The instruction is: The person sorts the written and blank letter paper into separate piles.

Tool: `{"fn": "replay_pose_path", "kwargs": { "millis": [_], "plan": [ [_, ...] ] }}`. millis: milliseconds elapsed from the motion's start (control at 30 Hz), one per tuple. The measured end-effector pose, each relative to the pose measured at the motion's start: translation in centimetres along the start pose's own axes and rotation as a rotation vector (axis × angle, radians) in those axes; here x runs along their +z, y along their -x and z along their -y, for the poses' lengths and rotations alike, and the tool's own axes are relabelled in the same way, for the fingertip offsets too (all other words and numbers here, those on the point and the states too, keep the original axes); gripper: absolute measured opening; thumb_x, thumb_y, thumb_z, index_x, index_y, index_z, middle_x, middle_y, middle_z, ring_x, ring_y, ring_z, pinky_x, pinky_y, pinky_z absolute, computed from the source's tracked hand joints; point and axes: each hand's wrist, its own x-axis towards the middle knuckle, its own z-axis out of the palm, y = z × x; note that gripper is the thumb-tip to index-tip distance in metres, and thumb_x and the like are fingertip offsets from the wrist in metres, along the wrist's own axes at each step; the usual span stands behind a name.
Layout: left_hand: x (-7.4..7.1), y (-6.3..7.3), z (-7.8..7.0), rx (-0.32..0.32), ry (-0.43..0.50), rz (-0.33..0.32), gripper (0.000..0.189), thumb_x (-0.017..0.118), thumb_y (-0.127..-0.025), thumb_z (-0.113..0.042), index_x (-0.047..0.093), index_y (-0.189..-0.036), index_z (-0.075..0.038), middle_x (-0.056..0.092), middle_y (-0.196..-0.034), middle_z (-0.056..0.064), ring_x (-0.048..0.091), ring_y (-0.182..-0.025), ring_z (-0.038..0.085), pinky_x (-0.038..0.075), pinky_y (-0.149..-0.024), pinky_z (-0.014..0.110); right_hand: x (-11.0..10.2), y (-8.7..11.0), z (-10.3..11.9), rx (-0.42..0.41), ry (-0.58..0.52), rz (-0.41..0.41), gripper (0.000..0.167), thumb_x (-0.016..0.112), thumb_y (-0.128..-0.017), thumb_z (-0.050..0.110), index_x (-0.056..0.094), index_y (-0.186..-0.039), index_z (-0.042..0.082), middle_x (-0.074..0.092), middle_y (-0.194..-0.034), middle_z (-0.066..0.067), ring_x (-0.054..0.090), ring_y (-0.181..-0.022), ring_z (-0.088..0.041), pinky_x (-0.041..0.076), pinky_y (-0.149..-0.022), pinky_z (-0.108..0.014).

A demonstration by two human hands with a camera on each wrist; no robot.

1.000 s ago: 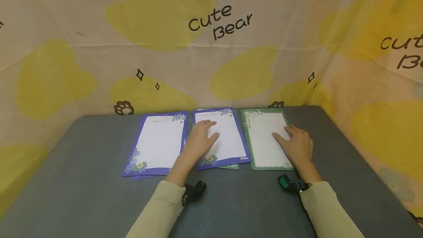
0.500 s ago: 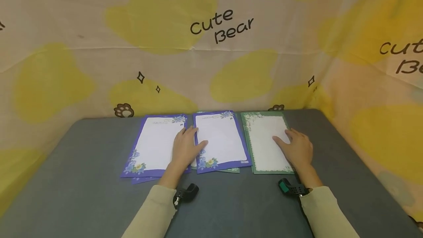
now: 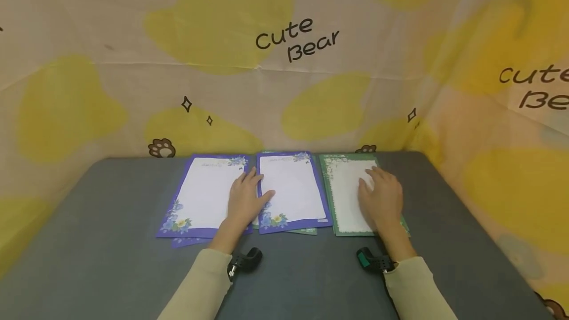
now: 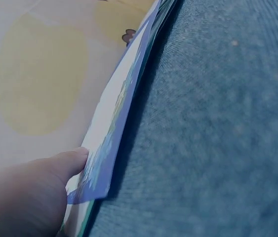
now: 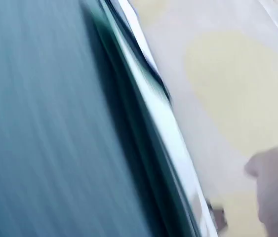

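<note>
Three stacks of flower-bordered sheets lie side by side. The left purple-bordered sheet (image 3: 204, 196) lies over another purple one. In the middle, a purple-bordered sheet (image 3: 293, 186) overlaps a green-bordered one, whose edge peeks out below. On the right is a green-bordered sheet (image 3: 344, 201). My left hand (image 3: 243, 199) spans the gap between the left and middle stacks, its thumb at the middle sheet's left edge. Loosely bent fingers of my right hand (image 3: 383, 199) are over the right side of the green sheet, covering part of it; the right wrist view shows its thumb (image 5: 259, 165) above the paper, blurred.
The sheets lie near the back edge of a dark grey table (image 3: 306, 280). Behind and to the right hangs a yellow-patterned cloth (image 3: 329, 107). Each wrist wears a black strap device, one (image 3: 246, 260) on the left and one (image 3: 373, 260) on the right.
My left hand has moved left off the middle purple sheet to its left edge. My right hand has shifted left, from the green sheet's right edge to over it.
</note>
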Motion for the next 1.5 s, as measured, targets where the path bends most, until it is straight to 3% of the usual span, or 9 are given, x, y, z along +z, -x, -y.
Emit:
{"fn": "replay_pose_path", "kwargs": {
  "millis": [133, 233, 367, 500, 800, 1067, 1200, 1367, 1500],
  "plan": [
    [-0.2, 0.1, 0.4, -0.006, -0.004, 0.013, 0.066, 0.071, -0.091, -0.045, 0.055, -0.144, -0.008, 0.037, -0.163, 0.013, 0.031, -0.150, 0.046, 0.023, -0.124, 0.061, 2.4, 0.1, 3.7, -0.113, -0.107, 0.128, 0.039, 0.072, -0.091, 0.028, 0.071, -0.122, 0.004, 0.072, -0.124, -0.018, 0.062, -0.120, -0.041, 0.048, -0.104, -0.058],
    [-0.2, 0.1, 0.4, -0.003, 0.005, 0.013, 0.066, 0.071, -0.090, -0.046, 0.057, -0.143, -0.010, 0.036, -0.164, 0.011, 0.030, -0.150, 0.046, 0.024, -0.123, 0.063, 3.8, 0.4, 5.6, -0.205, -0.081, 0.259, 0.052, 0.074, -0.090, 0.039, 0.068, -0.130, 0.007, 0.068, -0.132, -0.016, 0.059, -0.129, -0.038, 0.046, -0.110, -0.057],
    [0.0, 0.2, 0.1, 0.002, -0.009, 0.037, 0.069, 0.070, -0.089, -0.053, 0.057, -0.144, -0.013, 0.035, -0.165, 0.007, 0.028, -0.152, 0.044, 0.024, -0.122, 0.065, 4.6, 1.1, 6.1, -0.275, 0.011, 0.442, 0.072, 0.071, -0.088, 0.054, 0.058, -0.143, 0.009, 0.057, -0.149, -0.015, 0.046, -0.144, -0.039, 0.036, -0.119, -0.059],
    [-0.1, 0.1, -0.1, -0.003, -0.070, 0.071, 0.087, 0.070, -0.083, -0.064, 0.048, -0.152, -0.016, 0.034, -0.165, 0.007, 0.024, -0.154, 0.043, 0.023, -0.123, 0.065, 4.7, 1.4, 5.9, -0.307, 0.044, 0.550, 0.076, 0.066, -0.089, 0.060, 0.055, -0.146, 0.011, 0.051, -0.153, -0.014, 0.038, -0.149, -0.039, 0.029, -0.122, -0.060],
    [-0.1, 0.2, -0.2, 0.041, -0.132, 0.146, 0.097, 0.066, -0.080, -0.074, 0.043, -0.155, -0.018, 0.035, -0.165, 0.005, 0.014, -0.159, 0.037, 0.010, -0.128, 0.059, 4.3, 1.4, 6.4, -0.324, 0.056, 0.539, 0.070, 0.067, -0.089, 0.058, 0.061, -0.140, 0.009, 0.059, -0.146, -0.014, 0.049, -0.142, -0.036, 0.029, -0.123, -0.059],
    [0.1, 0.1, -0.4, 0.052, -0.096, 0.152, 0.090, 0.068, -0.083, -0.068, 0.047, -0.152, -0.016, 0.040, -0.162, 0.006, 0.017, -0.158, 0.037, 0.014, -0.127, 0.060, 4.5, 1.6, 6.3, -0.278, 0.043, 0.446, 0.057, 0.074, -0.088, 0.050, 0.070, -0.128, 0.009, 0.071, -0.129, -0.010, 0.061, -0.127, -0.032, 0.043, -0.115, -0.052],
    [0.2, 0.1, -0.5, 0.084, -0.081, 0.128, 0.086, 0.071, -0.083, -0.064, 0.051, -0.149, -0.012, 0.045, -0.159, 0.010, 0.025, -0.155, 0.039, 0.019, -0.126, 0.060, 4.5, 1.7, 6.2, -0.245, 0.014, 0.421, 0.055, 0.074, -0.088, 0.047, 0.070, -0.127, 0.009, 0.070, -0.131, -0.011, 0.059, -0.130, -0.033, 0.043, -0.114, -0.053],
    [0.0, 0.2, -0.6, 0.110, -0.062, 0.120, 0.078, 0.073, -0.085, -0.059, 0.057, -0.144, -0.011, 0.051, -0.154, 0.013, 0.032, -0.152, 0.038, 0.021, -0.127, 0.057, 4.6, 1.5, 5.9, -0.149, -0.001, 0.350, 0.060, 0.072, -0.090, 0.047, 0.065, -0.133, 0.006, 0.063, -0.141, -0.017, 0.051, -0.138, -0.037, 0.037, -0.118, -0.058],
    [-0.1, 0.2, -0.7, 0.117, -0.034, 0.085, 0.067, 0.076, -0.085, -0.052, 0.063, -0.136, -0.010, 0.059, -0.146, 0.014, 0.039, -0.148, 0.039, 0.023, -0.126, 0.057, 4.5, 1.4, 5.8, -0.035, -0.052, 0.303, 0.061, 0.067, -0.094, 0.044, 0.058, -0.141, 0.005, 0.066, -0.135, -0.019, 0.052, -0.136, -0.038, 0.037, -0.117, -0.058]
  ]
}}
